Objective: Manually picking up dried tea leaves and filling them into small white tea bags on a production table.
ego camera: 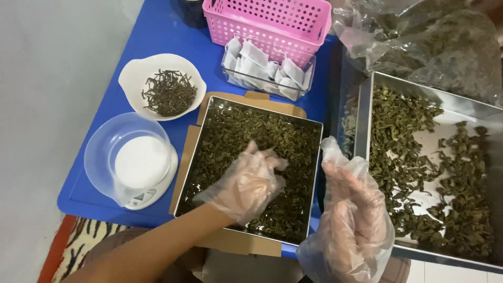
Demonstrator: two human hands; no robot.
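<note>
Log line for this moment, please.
left hand: in steel tray of dried leaves | right hand: curled, beside tray | both gloved

A home-style packing corner for dried tea leaves, set up low over a tiled floor and a tiger-striped rug [78, 238] at near left. On a blue table [157, 36] sit steel trays [314, 157] of dark dried leaves, a clear bowl [105, 152] on a small digital kitchen scale [149, 195], a white bowl of twiggy stems [131, 76], empty filter bags in a clear box [267, 71] and a pink plastic basket [267, 21]. Thin disposable gloves [246, 183] cover both hands.
</note>
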